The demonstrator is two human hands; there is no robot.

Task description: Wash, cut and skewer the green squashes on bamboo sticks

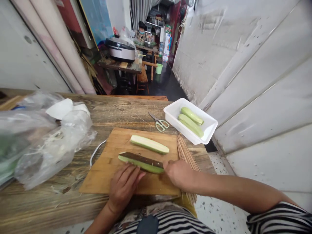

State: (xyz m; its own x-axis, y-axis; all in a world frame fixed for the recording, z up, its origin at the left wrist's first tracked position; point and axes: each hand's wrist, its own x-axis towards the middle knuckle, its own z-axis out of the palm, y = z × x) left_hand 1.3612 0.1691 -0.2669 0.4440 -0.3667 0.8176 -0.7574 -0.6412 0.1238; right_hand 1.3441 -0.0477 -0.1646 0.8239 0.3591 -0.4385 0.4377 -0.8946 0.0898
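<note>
A wooden cutting board (104, 175) lies on the table before me. Across its middle rests a green squash piece (146, 166), with a dark knife blade (143, 158) lying along its upper side. My right hand (179, 174) is closed at the blade's right end, wrapped round the knife's handle, which is mostly hidden. The fingertips of my left hand (124, 185) press on the near side of the squash piece, left of centre. Farther back on the board, a squash half (149, 144) shows its pale cut face.
A white tub (208, 130) with two whole squashes (191, 125) stands back right. Scissors (159, 123) lie beside it. Thin wooden sticks (186, 156) run along the board's right edge. Plastic bags (73, 133) cover the left side. Farther off, a person (141, 32) sits at another table.
</note>
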